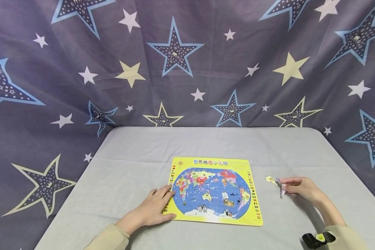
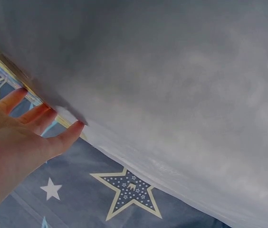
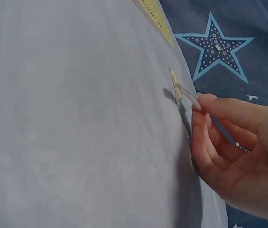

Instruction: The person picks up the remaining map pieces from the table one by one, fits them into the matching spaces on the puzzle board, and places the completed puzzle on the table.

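A yellow-bordered world map puzzle board (image 1: pixel 218 221) lies flat on the table. My left hand (image 1: pixel 155 207) rests along the board's left edge, fingers spread and fairly straight, the thumb at its lower left corner. To the right of the board, my right hand (image 1: pixel 304 189) pinches a small purple puzzle piece (image 1: pixel 282 192) between thumb and fingers. A pale yellow puzzle piece (image 1: pixel 270 179) is just left of those fingertips. In the right wrist view, the yellow piece (image 3: pixel 174 84) overlaps the tip of the purple one (image 3: pixel 190 99).
A grey cloth covers the table (image 1: pixel 137 146). Behind and beside it hangs a dark curtain (image 1: pixel 193 83) printed with stars. A black strap with a yellow-green patch (image 1: pixel 319 239) is on the right wrist, at the sleeve.
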{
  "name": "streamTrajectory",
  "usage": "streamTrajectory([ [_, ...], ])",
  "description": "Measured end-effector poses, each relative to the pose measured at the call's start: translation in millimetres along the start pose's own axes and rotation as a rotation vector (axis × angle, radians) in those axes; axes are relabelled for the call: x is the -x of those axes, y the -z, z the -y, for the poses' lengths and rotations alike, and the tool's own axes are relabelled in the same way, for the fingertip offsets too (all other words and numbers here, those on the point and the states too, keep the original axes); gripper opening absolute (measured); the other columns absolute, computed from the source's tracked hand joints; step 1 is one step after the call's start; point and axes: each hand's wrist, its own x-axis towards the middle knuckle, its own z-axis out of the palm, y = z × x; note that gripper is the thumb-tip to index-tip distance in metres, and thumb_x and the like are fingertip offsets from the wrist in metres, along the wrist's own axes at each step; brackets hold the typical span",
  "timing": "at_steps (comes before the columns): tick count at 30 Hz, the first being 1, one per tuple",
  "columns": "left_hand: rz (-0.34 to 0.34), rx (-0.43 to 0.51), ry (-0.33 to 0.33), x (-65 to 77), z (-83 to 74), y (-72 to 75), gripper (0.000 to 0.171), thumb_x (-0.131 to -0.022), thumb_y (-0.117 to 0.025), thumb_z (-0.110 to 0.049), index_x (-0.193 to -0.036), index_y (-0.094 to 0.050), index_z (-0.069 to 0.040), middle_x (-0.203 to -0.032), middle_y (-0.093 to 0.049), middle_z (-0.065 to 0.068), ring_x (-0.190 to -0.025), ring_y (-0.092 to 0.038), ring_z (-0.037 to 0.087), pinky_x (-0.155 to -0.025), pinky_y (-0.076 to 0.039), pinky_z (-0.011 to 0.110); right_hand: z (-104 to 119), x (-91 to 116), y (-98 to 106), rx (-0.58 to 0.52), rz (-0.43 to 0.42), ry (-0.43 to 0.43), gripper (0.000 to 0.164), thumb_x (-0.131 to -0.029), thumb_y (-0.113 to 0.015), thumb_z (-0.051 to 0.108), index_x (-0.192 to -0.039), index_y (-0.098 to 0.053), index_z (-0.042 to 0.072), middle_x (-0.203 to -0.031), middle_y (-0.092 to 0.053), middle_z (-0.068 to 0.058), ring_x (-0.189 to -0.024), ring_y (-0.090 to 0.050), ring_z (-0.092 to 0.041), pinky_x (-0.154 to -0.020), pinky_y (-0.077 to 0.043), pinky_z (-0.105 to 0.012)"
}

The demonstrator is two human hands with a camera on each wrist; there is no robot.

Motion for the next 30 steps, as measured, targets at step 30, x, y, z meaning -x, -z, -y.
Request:
streamTrajectory([
  [30,-0.009,-0.01,-0.002,0.0,-0.9,0.9,0.077,-0.08,-0.045,-0.062,-0.133,-0.038,-0.006,-0.139,-0.029,0.014,-0.128,-0.027,0.026,-0.097,-0.026,0.053,21.3,-8.1,-32.8,-0.145,0.203,0.195,0.053,-0.079,-0.06,0.0,-0.121,-0.035,-0.019,-0.085,-0.06,-0.018,-0.073,-0.062,-0.015,-0.068,-0.052,-0.031],
])
